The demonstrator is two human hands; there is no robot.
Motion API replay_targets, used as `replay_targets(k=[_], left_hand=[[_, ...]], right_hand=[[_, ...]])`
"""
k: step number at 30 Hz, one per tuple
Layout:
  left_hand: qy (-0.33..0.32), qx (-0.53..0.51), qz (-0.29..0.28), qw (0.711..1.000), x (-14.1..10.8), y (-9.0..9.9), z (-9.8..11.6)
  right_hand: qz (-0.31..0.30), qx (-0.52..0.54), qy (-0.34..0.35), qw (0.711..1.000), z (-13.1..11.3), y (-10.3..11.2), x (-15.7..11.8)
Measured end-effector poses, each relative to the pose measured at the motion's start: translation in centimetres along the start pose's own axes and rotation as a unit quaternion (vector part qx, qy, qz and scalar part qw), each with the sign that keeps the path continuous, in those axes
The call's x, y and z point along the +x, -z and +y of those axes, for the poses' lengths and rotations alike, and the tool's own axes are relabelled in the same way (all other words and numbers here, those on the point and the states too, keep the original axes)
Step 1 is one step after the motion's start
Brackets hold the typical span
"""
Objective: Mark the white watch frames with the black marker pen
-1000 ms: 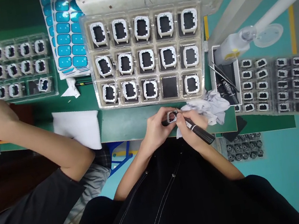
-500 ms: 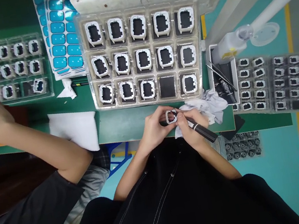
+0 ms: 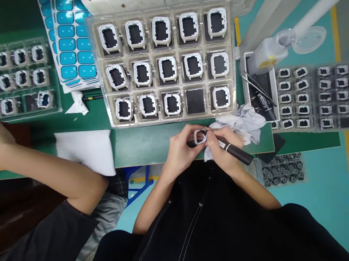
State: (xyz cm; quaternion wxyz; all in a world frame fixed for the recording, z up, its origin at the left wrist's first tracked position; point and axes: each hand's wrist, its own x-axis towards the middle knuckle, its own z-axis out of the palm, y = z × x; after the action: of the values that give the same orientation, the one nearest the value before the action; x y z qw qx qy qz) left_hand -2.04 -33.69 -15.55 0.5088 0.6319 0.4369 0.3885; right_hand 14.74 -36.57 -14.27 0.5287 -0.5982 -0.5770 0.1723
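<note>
My left hand (image 3: 181,151) pinches a small white square frame (image 3: 199,136) just above the green table's near edge. My right hand (image 3: 224,149) grips a black pen-like tool (image 3: 236,153), its tip at the frame, with a crumpled white cloth (image 3: 243,121) under its fingers. Straight ahead sits a clear tray (image 3: 157,11) of white frames with black centres; one pocket (image 3: 195,101) in its nearest row has no frame.
A co-worker's arm (image 3: 32,169) reaches across the left side beside a white pad (image 3: 85,150). Blue sticker sheets (image 3: 66,37) and another parts tray (image 3: 4,82) lie far left. At right stand a tray of small dark parts (image 3: 326,92), a tweezers box (image 3: 260,93) and a white dispenser bottle (image 3: 269,53).
My hands and the frame have stayed almost where they were, with small turns of the frame. The view has drifted slightly; the co-worker's hand moved a little left.
</note>
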Motion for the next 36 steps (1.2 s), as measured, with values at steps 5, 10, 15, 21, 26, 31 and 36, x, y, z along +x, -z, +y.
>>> replay_targets(k=[5,10,15,21,26,31,36], left_hand=[[0.002,0.047,0.003,0.999,-0.3,0.0,-0.4],[0.002,0.062,0.002,0.998,-0.3,0.1,-0.5],[0.032,-0.015,-0.001,0.999,0.0,0.0,0.1],[0.053,-0.053,-0.009,0.997,0.1,0.0,0.3],[0.055,-0.062,-0.008,0.997,0.2,0.0,0.6],[0.057,-0.062,-0.004,0.996,0.3,-0.1,0.8],[0.076,-0.057,0.012,0.995,0.1,0.0,0.6]], right_hand=[[-0.015,-0.011,0.000,1.000,-0.2,0.1,0.1],[-0.022,-0.013,0.000,1.000,-0.1,0.0,0.0],[0.001,0.019,-0.049,0.999,0.2,0.1,-0.7],[0.032,0.099,-0.090,0.991,0.6,0.1,-1.7],[0.053,0.118,-0.108,0.986,1.1,-0.1,-2.0],[0.060,0.158,-0.112,0.979,1.2,-0.2,-2.1],[0.120,0.149,-0.144,0.971,1.4,-0.5,-2.1]])
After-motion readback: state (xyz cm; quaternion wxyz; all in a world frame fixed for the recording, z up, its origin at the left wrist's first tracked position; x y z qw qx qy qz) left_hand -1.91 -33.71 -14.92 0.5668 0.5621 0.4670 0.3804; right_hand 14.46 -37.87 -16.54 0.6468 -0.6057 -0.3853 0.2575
